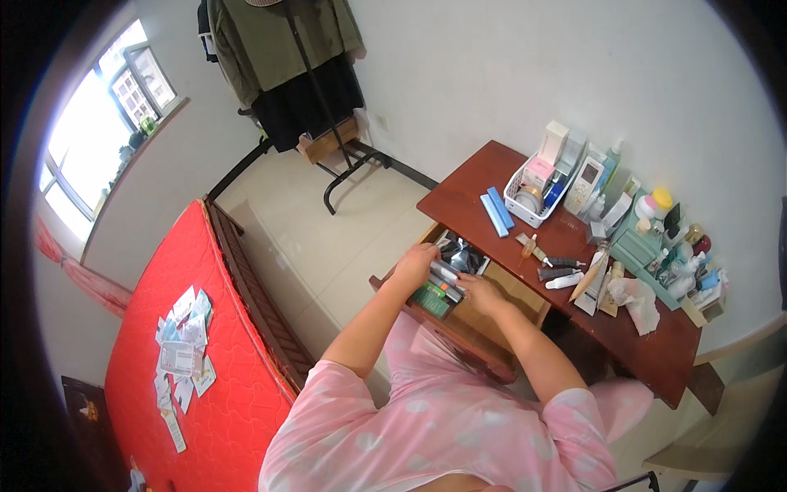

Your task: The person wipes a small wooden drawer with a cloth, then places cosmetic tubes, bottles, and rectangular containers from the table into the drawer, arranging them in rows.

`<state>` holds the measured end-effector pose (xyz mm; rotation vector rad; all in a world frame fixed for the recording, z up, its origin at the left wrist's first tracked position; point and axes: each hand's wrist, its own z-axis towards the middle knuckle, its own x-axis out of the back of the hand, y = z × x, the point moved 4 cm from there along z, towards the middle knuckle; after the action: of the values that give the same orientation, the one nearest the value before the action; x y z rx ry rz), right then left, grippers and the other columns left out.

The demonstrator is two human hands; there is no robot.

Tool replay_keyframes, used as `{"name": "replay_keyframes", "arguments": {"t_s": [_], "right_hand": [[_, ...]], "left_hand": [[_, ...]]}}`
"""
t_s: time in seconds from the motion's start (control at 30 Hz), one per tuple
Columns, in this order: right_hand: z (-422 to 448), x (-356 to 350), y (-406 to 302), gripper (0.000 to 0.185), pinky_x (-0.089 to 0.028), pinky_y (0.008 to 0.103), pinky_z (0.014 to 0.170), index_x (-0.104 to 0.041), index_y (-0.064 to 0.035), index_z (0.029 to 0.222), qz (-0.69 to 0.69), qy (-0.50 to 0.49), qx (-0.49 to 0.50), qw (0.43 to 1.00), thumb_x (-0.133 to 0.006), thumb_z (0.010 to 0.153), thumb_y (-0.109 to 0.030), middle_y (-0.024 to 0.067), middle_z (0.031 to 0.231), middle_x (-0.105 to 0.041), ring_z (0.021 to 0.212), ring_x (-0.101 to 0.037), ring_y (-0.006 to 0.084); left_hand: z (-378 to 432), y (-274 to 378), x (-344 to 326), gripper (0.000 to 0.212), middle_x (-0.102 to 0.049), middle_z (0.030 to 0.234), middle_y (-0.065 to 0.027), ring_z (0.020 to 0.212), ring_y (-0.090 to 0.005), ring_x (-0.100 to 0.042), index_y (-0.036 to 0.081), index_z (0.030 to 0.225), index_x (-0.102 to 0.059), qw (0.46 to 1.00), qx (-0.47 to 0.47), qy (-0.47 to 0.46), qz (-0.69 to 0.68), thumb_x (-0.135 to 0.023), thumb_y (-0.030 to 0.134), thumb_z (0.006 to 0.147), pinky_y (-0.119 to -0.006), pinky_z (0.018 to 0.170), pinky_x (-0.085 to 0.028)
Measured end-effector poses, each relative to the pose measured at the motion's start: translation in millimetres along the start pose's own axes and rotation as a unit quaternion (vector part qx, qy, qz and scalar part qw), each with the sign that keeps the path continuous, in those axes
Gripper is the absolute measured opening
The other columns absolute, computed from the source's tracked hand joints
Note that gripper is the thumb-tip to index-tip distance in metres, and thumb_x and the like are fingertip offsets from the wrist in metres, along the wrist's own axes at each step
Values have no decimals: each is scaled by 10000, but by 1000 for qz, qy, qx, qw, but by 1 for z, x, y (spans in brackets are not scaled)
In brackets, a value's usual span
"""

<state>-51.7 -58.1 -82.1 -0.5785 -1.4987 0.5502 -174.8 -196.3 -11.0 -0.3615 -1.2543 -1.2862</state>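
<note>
An open wooden drawer [492, 307] juts out from under the reddish-brown desk [473, 178]. Both of my hands reach into its left part. My left hand [418, 265] is at a row of small items near the drawer's left side, its fingertips at a grey-white item [444, 270]. My right hand [481, 293] touches the other end of that row from the right. Whether either hand grips an item cannot be told. Below the hands lies a green box [430, 300]. Behind them is a dark, shiny plastic-wrapped item [462, 255] in a white container.
On the desk stand a white basket [533, 216] with boxes and jars, two blue cases [497, 212], a remote control [584, 184], several tubes [564, 281], a crumpled tissue [636, 301] and a green organizer [633, 246]. Papers [184, 326] lie on the red mattress [240, 424] at left.
</note>
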Motion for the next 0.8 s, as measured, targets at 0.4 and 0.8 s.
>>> {"name": "replay_keyframes", "arguments": {"t_s": [0.4,0.8], "right_hand": [[-2,10,3,174,-468,348,879,-642,-6,859,134,101,14,986,-524,789,101,130,1133,-588,1039,-584,316],[-7,11,-6,127,-483,367,828,-662,-39,920,78,77,47,993,-566,846,-2,115,1053,-589,956,-596,325]], "left_hand": [[-23,15,-13,368,-522,1235,-133,1167,-313,-501,79,1140,-626,988,83,-114,67,-549,0,788,-399,977,-438],[-27,15,-35,488,-349,1477,-104,1374,-309,-317,79,1361,-453,951,57,-266,149,-527,243,907,-483,1083,-317]]}}
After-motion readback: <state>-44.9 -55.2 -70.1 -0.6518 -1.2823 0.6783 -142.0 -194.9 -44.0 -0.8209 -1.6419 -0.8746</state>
